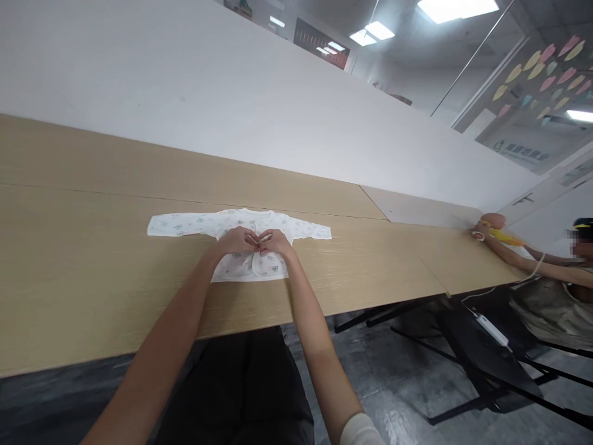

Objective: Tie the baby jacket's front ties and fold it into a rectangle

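A small white baby shirt (241,267) with a scattered print lies spread on the wooden table, its sleeves stretched out to both sides and its hem towards me. My left hand (237,240) and my right hand (275,241) meet at the middle of its front opening. The fingertips of both hands pinch the cloth close together along the front edge. Whatever small fastening may lie between the fingers is hidden. Below the hands the front edges curve apart slightly near the hem.
The long wooden table (370,266) runs along a white partition wall (185,93). At its far right end another person's hands (482,232) hold a doll-like thing (493,220) with yellow cloth. A black folding chair (482,352) carrying a white power strip (492,329) stands at the right.
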Demonstrator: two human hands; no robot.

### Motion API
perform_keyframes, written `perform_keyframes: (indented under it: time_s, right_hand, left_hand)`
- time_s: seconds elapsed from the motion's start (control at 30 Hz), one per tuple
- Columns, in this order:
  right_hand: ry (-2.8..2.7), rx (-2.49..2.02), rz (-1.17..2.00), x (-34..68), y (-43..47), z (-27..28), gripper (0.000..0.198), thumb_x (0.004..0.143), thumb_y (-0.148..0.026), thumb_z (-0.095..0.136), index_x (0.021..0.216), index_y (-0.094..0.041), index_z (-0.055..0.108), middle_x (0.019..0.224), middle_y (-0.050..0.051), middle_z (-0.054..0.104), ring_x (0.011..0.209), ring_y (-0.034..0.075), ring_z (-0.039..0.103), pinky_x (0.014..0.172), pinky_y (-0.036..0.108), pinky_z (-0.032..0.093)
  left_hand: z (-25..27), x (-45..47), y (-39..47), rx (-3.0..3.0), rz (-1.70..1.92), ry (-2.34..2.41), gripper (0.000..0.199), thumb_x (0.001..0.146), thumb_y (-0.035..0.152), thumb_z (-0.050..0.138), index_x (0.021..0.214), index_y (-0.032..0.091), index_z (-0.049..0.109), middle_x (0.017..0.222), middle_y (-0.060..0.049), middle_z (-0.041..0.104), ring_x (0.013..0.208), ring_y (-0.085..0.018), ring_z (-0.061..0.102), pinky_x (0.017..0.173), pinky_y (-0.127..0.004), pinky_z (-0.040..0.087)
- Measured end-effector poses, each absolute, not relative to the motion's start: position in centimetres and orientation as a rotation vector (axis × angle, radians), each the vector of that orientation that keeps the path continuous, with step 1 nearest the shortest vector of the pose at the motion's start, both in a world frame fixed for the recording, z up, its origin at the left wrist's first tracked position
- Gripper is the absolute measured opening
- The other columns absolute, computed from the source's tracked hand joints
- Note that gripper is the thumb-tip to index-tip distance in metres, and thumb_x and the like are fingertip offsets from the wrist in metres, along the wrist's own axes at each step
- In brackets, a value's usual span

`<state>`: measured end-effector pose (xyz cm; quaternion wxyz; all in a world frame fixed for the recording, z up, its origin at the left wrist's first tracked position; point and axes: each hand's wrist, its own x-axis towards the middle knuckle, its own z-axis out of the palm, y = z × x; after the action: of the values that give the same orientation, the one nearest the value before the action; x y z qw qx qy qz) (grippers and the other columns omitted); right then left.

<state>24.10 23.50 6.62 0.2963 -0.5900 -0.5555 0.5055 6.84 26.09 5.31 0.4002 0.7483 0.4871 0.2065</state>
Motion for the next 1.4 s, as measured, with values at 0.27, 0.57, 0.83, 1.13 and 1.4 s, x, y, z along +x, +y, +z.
perform_keyframes:
  time_s: [0.27, 0.57, 0.83, 1.13, 1.4]
  right_hand:
    - [-1.445, -1.571, 1.435, 24.2, 22.9, 7.9, 0.024, 0.076, -0.001, 0.072, 0.08, -0.016, 0.055, 0.052, -0.004, 0.062, 0.045, 0.011, 0.061, 0.05, 0.019, 0.055]
    - [-1.476, -1.537, 1.423, 24.6, 23.7, 7.0, 0.029, 0.065, 0.011, 0.066, 0.074, -0.015, 0.058, 0.057, -0.006, 0.061, 0.048, 0.008, 0.06, 0.051, 0.017, 0.054]
    - [-1.43, -1.531, 1.457, 24.8, 23.9, 6.9, 0.02, 0.071, 0.007, 0.065, 0.069, -0.013, 0.061, 0.056, -0.005, 0.06, 0.048, 0.006, 0.058, 0.051, 0.015, 0.053]
    - [-1.456, -1.608, 1.383, 24.5, 23.5, 6.8, 0.022, 0.071, 0.001, 0.07, 0.07, -0.016, 0.056, 0.05, -0.006, 0.06, 0.043, 0.007, 0.056, 0.05, 0.017, 0.051]
    - [-1.547, -1.656, 1.266, 24.2, 23.8, 6.0, 0.026, 0.073, -0.006, 0.074, 0.062, -0.017, 0.053, 0.042, -0.008, 0.054, 0.04, 0.007, 0.052, 0.045, 0.016, 0.044]
  left_hand:
    - [4.6, 6.7, 26.5, 1.768, 0.551, 1.224, 0.047, 0.051, 0.042, 0.078, 0.092, 0.022, 0.067, 0.076, -0.003, 0.075, 0.076, -0.023, 0.07, 0.064, -0.029, 0.051]
    - [5.1, 6.7, 26.2, 1.737, 0.538, 1.268, 0.042, 0.05, 0.035, 0.074, 0.088, 0.022, 0.063, 0.077, -0.004, 0.075, 0.081, -0.026, 0.071, 0.066, -0.031, 0.052]
    - [4.7, 6.5, 26.6, 1.784, 0.497, 1.252, 0.04, 0.051, 0.038, 0.073, 0.087, 0.021, 0.064, 0.082, -0.004, 0.076, 0.081, -0.025, 0.07, 0.068, -0.031, 0.053]
    - [4.4, 6.5, 26.6, 1.968, 0.489, 1.348, 0.039, 0.052, 0.039, 0.07, 0.087, 0.022, 0.068, 0.074, 0.0, 0.068, 0.067, -0.019, 0.062, 0.06, -0.027, 0.045]
    - [4.6, 6.5, 26.6, 2.016, 0.465, 1.323, 0.035, 0.054, 0.038, 0.069, 0.085, 0.023, 0.074, 0.062, 0.003, 0.055, 0.059, -0.016, 0.056, 0.057, -0.026, 0.039]
